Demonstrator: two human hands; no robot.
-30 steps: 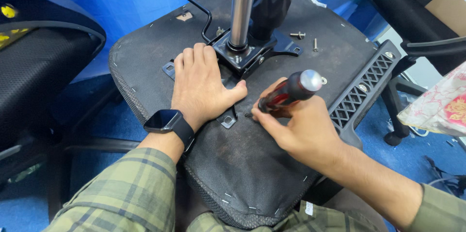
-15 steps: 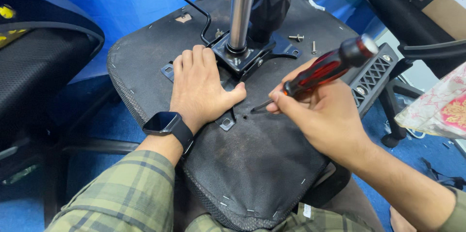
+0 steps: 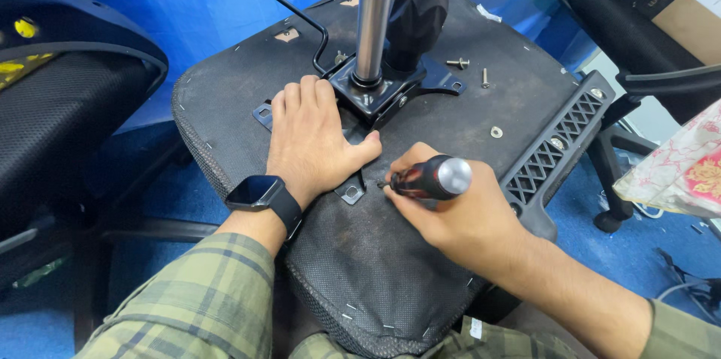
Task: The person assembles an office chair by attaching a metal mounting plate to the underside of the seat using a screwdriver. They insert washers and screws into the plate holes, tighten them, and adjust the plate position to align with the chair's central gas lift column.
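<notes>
While left hand presses flat beside right hand clenching screwdriver: rigid, light, probably best gripped at handle.

Around the metal column room is tight: the black knob crowds its right, the lever rod arcs left, the left hand blocks below. Right of the column, bare underside lies open past two loose screws.
</notes>
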